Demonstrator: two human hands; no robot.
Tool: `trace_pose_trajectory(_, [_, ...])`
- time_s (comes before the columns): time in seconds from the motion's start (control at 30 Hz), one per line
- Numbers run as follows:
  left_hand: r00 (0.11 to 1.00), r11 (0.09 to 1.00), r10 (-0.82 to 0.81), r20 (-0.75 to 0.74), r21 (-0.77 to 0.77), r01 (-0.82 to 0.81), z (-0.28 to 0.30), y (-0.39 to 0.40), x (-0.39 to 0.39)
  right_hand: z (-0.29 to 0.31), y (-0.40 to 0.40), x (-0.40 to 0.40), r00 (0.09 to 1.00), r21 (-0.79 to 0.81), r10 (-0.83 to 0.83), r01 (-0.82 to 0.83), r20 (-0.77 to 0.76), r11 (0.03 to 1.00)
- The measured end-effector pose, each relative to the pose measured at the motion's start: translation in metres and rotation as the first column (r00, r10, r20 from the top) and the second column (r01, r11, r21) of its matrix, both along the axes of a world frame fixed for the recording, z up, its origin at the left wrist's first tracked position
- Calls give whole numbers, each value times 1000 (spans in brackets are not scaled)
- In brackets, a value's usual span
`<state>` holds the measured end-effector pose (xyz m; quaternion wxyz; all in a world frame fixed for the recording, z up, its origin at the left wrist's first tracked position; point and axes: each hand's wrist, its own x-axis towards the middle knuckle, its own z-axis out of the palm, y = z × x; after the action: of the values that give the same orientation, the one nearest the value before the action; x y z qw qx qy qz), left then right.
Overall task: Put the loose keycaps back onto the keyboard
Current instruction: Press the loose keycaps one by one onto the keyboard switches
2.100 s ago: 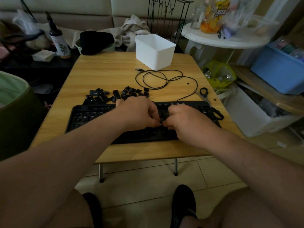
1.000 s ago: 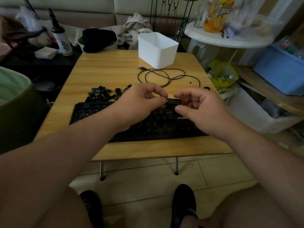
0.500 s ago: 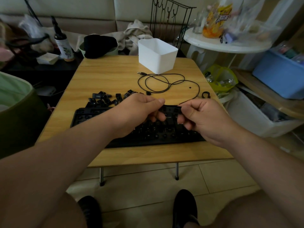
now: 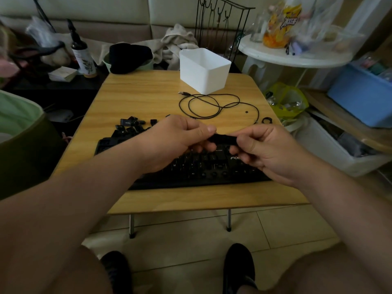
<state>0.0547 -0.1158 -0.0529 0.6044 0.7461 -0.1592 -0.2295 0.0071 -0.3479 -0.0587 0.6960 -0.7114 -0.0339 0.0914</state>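
A black keyboard (image 4: 207, 172) lies across the near part of the wooden table (image 4: 135, 96), with several key sockets bare. Above its middle I hold one long black keycap (image 4: 222, 138) in the air. My left hand (image 4: 176, 141) pinches its left end and my right hand (image 4: 269, 149) pinches its right end. A pile of several loose black keycaps (image 4: 131, 125) lies just behind the keyboard's left half, partly hidden by my left hand.
The keyboard's black cable (image 4: 212, 105) coils behind the hands. A white plastic bin (image 4: 203, 71) stands at the table's back. A small black ring-shaped tool (image 4: 266, 120) lies near the right edge. Clutter, a white round table (image 4: 292, 54) and storage boxes (image 4: 360, 96) surround the table.
Both hands lifted off the keyboard, where they were pressing down, and now hold a long keycap between them above it. In the last half second they barely shifted.
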Motion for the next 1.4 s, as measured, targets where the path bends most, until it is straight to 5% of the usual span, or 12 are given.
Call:
trace_pose_trajectory(0.17, [961,964,-60,269,265,-14,3,3,0,0,-6,4,988,-353,8,49,157,934])
trace_pose_trajectory(0.27, [942,941,-93,322,338,-22,-3,0,2,-2,-9,5,964,-667,81,113,252,736])
trace_pose_trajectory(0.37, [932,934,-101,347,357,-32,-9,-2,3,-2,-6,5,946,-808,164,138,278,573])
trace_pose_trajectory(0.57, [907,921,-152,393,390,-15,-16,-2,6,-6,-1,11,928,-850,238,132,287,511])
trace_pose_trajectory(0.8, [805,826,-238,543,549,-126,-23,7,18,-8,2,20,946,-943,293,35,138,330])
trace_pose_trajectory(1.13, [836,774,-288,468,627,-84,-33,4,23,-3,17,22,978,-930,195,-4,73,368])
trace_pose_trajectory(1.4, [825,779,-298,481,622,-82,-33,3,21,1,25,21,961,-966,262,15,84,257])
